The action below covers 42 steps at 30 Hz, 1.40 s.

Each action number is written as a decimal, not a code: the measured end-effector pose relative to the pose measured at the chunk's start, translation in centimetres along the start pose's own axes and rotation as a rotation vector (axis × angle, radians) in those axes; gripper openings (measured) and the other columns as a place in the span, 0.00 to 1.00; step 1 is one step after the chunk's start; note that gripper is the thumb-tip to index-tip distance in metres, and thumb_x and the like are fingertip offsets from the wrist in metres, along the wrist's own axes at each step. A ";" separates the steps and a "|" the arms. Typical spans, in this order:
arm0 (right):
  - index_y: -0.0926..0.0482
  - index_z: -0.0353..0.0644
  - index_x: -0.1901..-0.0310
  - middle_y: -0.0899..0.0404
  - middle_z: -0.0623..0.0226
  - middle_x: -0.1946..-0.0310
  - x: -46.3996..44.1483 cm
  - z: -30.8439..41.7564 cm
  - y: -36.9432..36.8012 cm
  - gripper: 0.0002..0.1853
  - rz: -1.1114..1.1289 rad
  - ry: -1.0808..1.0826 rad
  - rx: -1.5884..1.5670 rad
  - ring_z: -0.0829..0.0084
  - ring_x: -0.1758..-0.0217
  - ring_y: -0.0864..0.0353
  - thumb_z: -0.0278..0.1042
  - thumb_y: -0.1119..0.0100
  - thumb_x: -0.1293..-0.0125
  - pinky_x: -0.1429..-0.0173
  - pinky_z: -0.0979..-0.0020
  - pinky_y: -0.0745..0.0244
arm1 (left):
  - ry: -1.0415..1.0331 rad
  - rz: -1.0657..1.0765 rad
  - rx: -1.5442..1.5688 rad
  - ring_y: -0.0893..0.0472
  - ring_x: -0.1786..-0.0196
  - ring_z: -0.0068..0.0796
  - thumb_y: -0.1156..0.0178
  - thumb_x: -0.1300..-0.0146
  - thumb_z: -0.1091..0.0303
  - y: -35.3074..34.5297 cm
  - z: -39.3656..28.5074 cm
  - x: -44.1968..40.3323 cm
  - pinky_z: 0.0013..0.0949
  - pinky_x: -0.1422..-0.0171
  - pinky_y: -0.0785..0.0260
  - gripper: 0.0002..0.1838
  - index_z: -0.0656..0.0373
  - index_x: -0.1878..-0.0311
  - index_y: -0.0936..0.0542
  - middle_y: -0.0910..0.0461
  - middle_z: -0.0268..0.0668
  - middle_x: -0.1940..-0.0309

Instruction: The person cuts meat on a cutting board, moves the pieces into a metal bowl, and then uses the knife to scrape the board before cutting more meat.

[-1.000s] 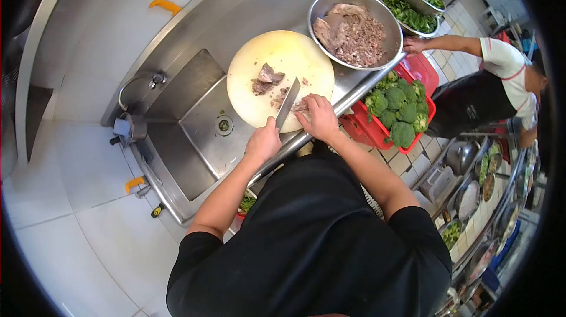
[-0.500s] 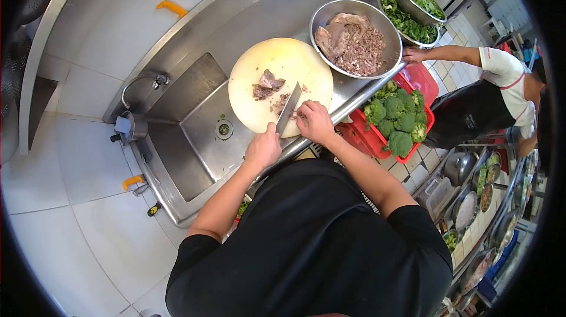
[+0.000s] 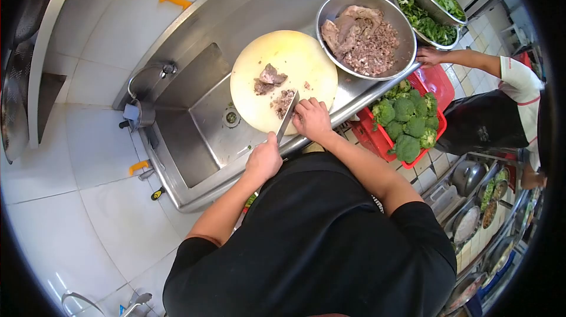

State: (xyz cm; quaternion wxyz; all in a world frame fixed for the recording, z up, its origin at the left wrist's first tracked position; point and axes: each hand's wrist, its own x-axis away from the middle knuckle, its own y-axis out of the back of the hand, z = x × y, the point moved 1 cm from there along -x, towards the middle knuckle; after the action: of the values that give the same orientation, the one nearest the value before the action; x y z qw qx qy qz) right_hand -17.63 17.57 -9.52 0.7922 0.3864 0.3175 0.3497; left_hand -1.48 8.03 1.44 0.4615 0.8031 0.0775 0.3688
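Note:
My left hand (image 3: 264,157) is wrapped round the handle of a knife (image 3: 288,115), whose blade rests over the round pale cutting board (image 3: 250,75). Close to the blade's right side, my right hand (image 3: 312,118) has its fingers bent and pressed down on meat at the board's near edge, mostly hidden beneath them. Chopped meat bits (image 3: 282,103) lie just left of the blade. Farther up the board sits a larger dark meat chunk (image 3: 270,76). A steel bowl (image 3: 325,7) beyond my right hand holds large meat pieces and much chopped meat.
Left of the board is a steel sink (image 3: 203,134) with a faucet (image 3: 147,71). A red crate (image 3: 415,162) of broccoli (image 3: 407,119) stands right of the counter edge. Bowls of leafy greens (image 3: 427,19) are at the upper right. Another person's hand (image 3: 429,56) is beside the meat bowl.
The knife blade has tilted and shifted slightly lower relative to the board, and more chopped bits show left of it. My right hand stays close beside the blade. The whole view has shifted slightly.

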 end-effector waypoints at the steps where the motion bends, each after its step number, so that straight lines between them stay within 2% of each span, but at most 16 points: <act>1: 0.17 0.48 0.58 0.19 0.68 0.57 -0.1 0.0 0.0 0.09 0.011 -0.008 -0.008 0.61 0.47 0.21 0.38 0.36 0.39 0.43 0.55 0.27 | 0.005 -0.002 0.003 0.14 0.56 0.71 0.47 0.24 0.69 -0.3 -0.1 -0.5 0.67 0.48 0.25 0.11 0.65 0.46 0.32 0.15 0.67 0.65; 7: 0.16 0.48 0.59 0.18 0.69 0.58 -0.2 0.0 0.3 0.09 0.016 0.007 -0.015 0.62 0.48 0.20 0.38 0.36 0.39 0.45 0.55 0.28 | 0.022 0.080 -0.031 0.14 0.56 0.72 0.48 0.24 0.70 1.1 -0.7 -0.7 0.68 0.48 0.25 0.11 0.65 0.46 0.33 0.15 0.67 0.64; 10: 0.16 0.48 0.60 0.18 0.69 0.59 -0.3 -0.2 0.4 0.08 0.023 0.004 -0.024 0.62 0.49 0.20 0.39 0.36 0.39 0.45 0.55 0.28 | 0.026 0.012 0.041 0.15 0.56 0.72 0.47 0.23 0.68 -0.6 -0.5 -3.0 0.68 0.48 0.25 0.12 0.64 0.45 0.33 0.16 0.68 0.64; 16: 0.16 0.49 0.60 0.18 0.70 0.59 0.0 -0.3 0.5 0.07 0.010 0.019 -0.048 0.63 0.49 0.20 0.38 0.36 0.39 0.46 0.56 0.28 | 0.031 0.038 0.010 0.15 0.57 0.73 0.46 0.22 0.64 0.3 0.1 -0.8 0.68 0.48 0.26 0.14 0.62 0.43 0.33 0.16 0.67 0.64; 20: 0.16 0.48 0.60 0.18 0.68 0.60 0.2 -0.9 0.7 0.07 -0.019 0.043 -0.086 0.62 0.49 0.19 0.36 0.35 0.39 0.45 0.56 0.27 | 0.019 -0.017 0.060 0.15 0.56 0.72 0.47 0.22 0.64 -1.1 0.7 -2.7 0.67 0.47 0.25 0.13 0.62 0.43 0.33 0.15 0.66 0.64; 23: 0.17 0.44 0.59 0.18 0.64 0.59 0.3 -1.7 1.5 0.08 -0.094 0.036 -0.335 0.57 0.48 0.18 0.33 0.33 0.40 0.43 0.55 0.24 | -0.068 -0.076 0.060 0.15 0.57 0.71 0.47 0.22 0.64 0.0 0.4 -5.3 0.66 0.47 0.25 0.13 0.62 0.43 0.32 0.16 0.66 0.65; 24: 0.17 0.41 0.59 0.19 0.59 0.59 0.2 -1.9 1.8 0.10 -0.108 -0.040 -0.424 0.53 0.48 0.18 0.30 0.31 0.41 0.42 0.54 0.23 | -0.086 -0.085 0.055 0.15 0.57 0.71 0.47 0.22 0.64 0.5 0.4 -5.3 0.66 0.48 0.25 0.13 0.62 0.44 0.31 0.16 0.66 0.65; 27: 0.18 0.39 0.59 0.19 0.56 0.58 -0.1 -1.9 2.2 0.10 -0.065 -0.093 -0.403 0.51 0.48 0.19 0.31 0.33 0.40 0.42 0.53 0.22 | -0.113 -0.080 0.023 0.15 0.58 0.70 0.47 0.22 0.64 1.6 0.2 -3.9 0.67 0.49 0.25 0.12 0.62 0.45 0.31 0.16 0.66 0.65; 31: 0.17 0.40 0.60 0.17 0.57 0.58 -0.6 -1.7 1.5 0.08 -0.002 -0.028 -0.215 0.52 0.49 0.18 0.32 0.35 0.39 0.42 0.54 0.21 | -0.108 0.014 -0.034 0.15 0.58 0.71 0.47 0.22 0.64 2.4 0.4 -1.3 0.67 0.49 0.26 0.12 0.62 0.46 0.31 0.15 0.66 0.64; 34: 0.16 0.41 0.61 0.17 0.58 0.59 -0.6 -1.6 1.5 0.07 0.045 -0.023 -0.138 0.54 0.50 0.18 0.33 0.36 0.39 0.41 0.55 0.21 | -0.031 0.044 -0.034 0.15 0.57 0.71 0.47 0.22 0.65 0.4 0.6 -1.1 0.68 0.50 0.26 0.11 0.62 0.46 0.32 0.16 0.65 0.65; 36: 0.16 0.41 0.63 0.17 0.59 0.59 -0.5 -1.4 1.0 0.07 0.048 -0.024 -0.101 0.55 0.50 0.18 0.33 0.36 0.39 0.41 0.56 0.21 | -0.057 0.002 0.024 0.15 0.57 0.71 0.47 0.22 0.65 -0.9 0.2 -2.6 0.68 0.49 0.26 0.12 0.62 0.45 0.32 0.15 0.66 0.64; 40: 0.15 0.42 0.62 0.16 0.60 0.60 -1.0 -1.6 1.4 0.07 0.078 -0.006 -0.107 0.55 0.49 0.18 0.34 0.36 0.38 0.41 0.56 0.22 | -0.088 -0.004 0.049 0.15 0.55 0.71 0.46 0.23 0.66 0.2 0.1 -3.5 0.67 0.48 0.25 0.12 0.63 0.45 0.32 0.15 0.66 0.63; 42: 0.14 0.42 0.62 0.15 0.60 0.60 -0.7 -1.6 1.6 0.06 0.059 -0.006 -0.130 0.55 0.49 0.17 0.33 0.35 0.38 0.41 0.56 0.21 | -0.060 0.052 0.019 0.15 0.55 0.71 0.46 0.23 0.66 1.8 0.1 -1.3 0.67 0.47 0.25 0.13 0.63 0.45 0.32 0.15 0.67 0.63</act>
State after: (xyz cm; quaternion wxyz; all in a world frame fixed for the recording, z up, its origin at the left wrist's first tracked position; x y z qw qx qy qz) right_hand -19.75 18.42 -8.83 0.8060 0.3444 0.2803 0.3914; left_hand -2.70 6.31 2.18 0.4462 0.8200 0.0463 0.3555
